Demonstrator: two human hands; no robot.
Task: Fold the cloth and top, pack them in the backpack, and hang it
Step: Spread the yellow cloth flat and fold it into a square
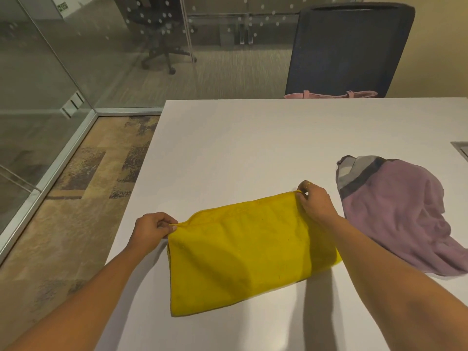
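A yellow cloth [240, 252] lies folded in half on the white table [253, 143], its doubled edge stretched between my hands. My left hand [150, 230] pinches the cloth's upper left corner. My right hand [315, 202] pinches the upper right corner, slightly raised off the table. A crumpled mauve top [395, 216] with a grey collar lies on the table to the right of my right arm. A pink bag [331, 94] shows only as a strip behind the table's far edge, on the chair.
A dark office chair [352, 46] stands behind the table's far edge. A glass wall [38, 84] runs along the left, with patterned carpet [83, 198] beside the table's left edge. A grey inset panel [462, 150] sits at the table's right edge.
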